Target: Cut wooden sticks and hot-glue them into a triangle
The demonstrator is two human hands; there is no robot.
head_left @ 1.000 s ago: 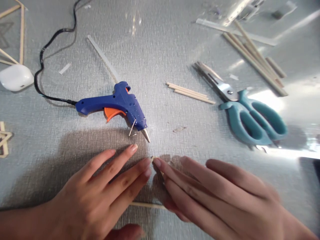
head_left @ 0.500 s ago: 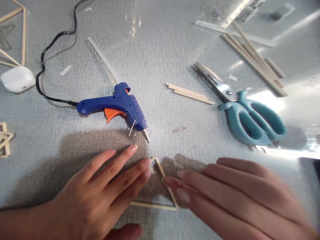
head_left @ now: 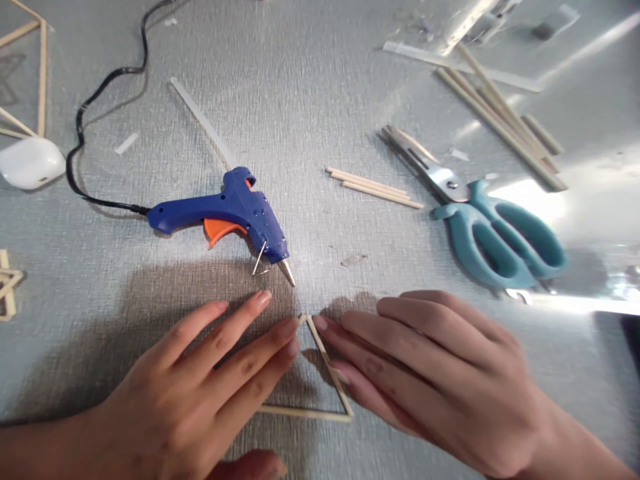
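A small triangle of thin wooden sticks [head_left: 327,365] lies flat on the grey textured table near the front edge. My left hand [head_left: 200,380] rests flat over its left side, fingers stretched out toward the top corner. My right hand [head_left: 425,373] lies flat with fingers extended along the right stick, fingertips beside the top corner. Neither hand grips anything. A blue glue gun [head_left: 225,210] with an orange trigger lies just beyond the hands, its nozzle pointing at the triangle's top.
Teal-handled scissors [head_left: 490,230] lie at the right, three short sticks [head_left: 373,185] in the middle, longer sticks [head_left: 500,113] at the back right. A clear glue stick [head_left: 200,120], a black cord [head_left: 100,100], a white case [head_left: 30,163] and stick frames [head_left: 7,283] sit left.
My right hand drew back to the right, baring the right stick, then slid forward again so its fingertips lie beside the triangle's top corner. The left hand stayed put.
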